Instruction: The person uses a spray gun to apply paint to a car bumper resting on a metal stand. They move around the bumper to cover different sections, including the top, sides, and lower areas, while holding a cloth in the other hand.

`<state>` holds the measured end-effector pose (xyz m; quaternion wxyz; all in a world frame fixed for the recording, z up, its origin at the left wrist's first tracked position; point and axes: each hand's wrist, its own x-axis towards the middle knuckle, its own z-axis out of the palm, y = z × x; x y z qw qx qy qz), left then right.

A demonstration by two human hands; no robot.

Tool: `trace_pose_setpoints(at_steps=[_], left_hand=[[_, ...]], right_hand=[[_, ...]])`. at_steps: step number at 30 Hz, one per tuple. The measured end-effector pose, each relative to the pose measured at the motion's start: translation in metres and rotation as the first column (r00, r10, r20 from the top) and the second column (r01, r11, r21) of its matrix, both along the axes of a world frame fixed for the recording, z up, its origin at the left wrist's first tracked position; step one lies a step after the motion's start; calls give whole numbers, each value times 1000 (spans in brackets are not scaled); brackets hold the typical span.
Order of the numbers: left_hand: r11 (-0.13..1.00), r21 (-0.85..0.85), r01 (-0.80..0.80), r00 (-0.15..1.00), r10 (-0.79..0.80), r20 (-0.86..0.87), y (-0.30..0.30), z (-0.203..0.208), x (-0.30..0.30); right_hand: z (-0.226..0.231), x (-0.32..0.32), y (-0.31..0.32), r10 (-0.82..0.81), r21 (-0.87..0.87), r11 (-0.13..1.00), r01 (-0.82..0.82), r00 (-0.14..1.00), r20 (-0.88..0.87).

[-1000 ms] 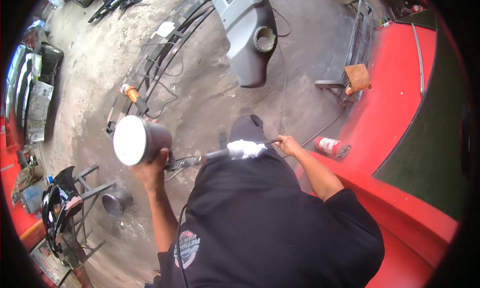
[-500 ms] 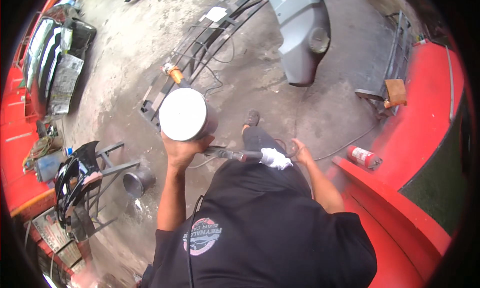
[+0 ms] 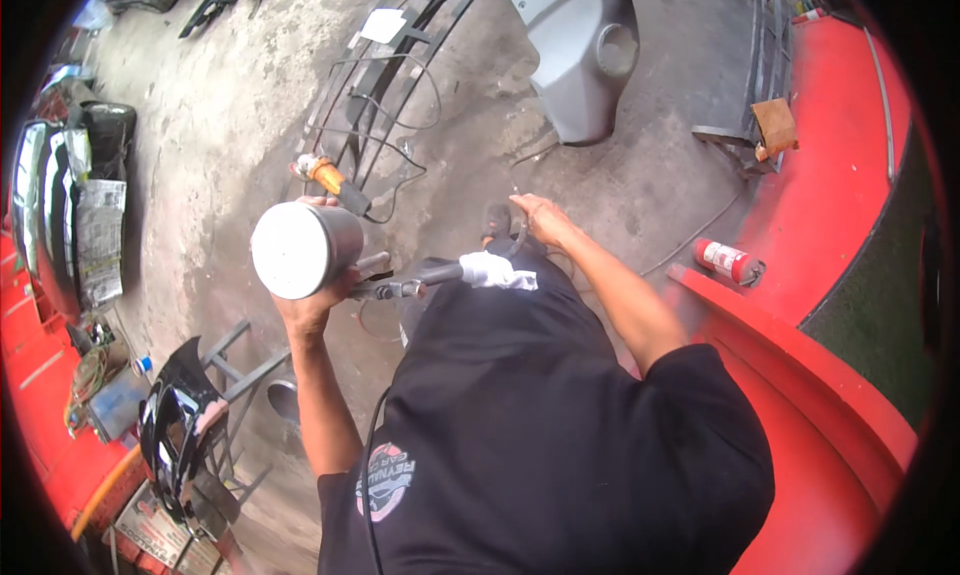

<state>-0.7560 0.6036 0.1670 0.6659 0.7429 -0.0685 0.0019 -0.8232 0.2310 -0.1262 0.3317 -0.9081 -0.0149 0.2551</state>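
Observation:
My left hand (image 3: 312, 310) is closed around a spray gun whose round metal cup (image 3: 345, 237) has a white lid. Fingertips show at the cup's far side. From the cup, the gun's grey metal fittings (image 3: 390, 288) run right toward a wrapped white cloth (image 3: 495, 272) in front of my black shirt. Beyond the cloth a thin dark hose (image 3: 520, 239) bends up to my right hand (image 3: 545, 220). The right fingers are curled on this hose, and its short end pokes out above them.
A grey bumper (image 3: 585, 70) rests far ahead, beside a metal rack (image 3: 390, 85) with a looped cable and an orange-handled tool (image 3: 325, 175). Red surfaces flank me; a red canister (image 3: 728, 262) lies right. Black car parts (image 3: 180, 425) stand left, near a dark container (image 3: 284, 400).
The spray gun and my left hand have shifted left. My right hand has moved left and farther forward, and now grips the hose. The whole view has turned slightly.

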Motion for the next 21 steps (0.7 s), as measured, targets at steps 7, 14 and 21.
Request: trace_pose_setpoints(at_steps=[7,14,21], left_hand=[[974,193,120,992,-126,19,48,-36,93],[876,126,465,885,-462,-61,36,-58,182],[664,-14,748,659,-744,-110,18,-63,236]], right_hand=[[172,81,78,-148,633,761,141,988,-41],[193,114,187,-109,661,748,66,994,24],[194,125,236,-375,609,752,254,924,78]])
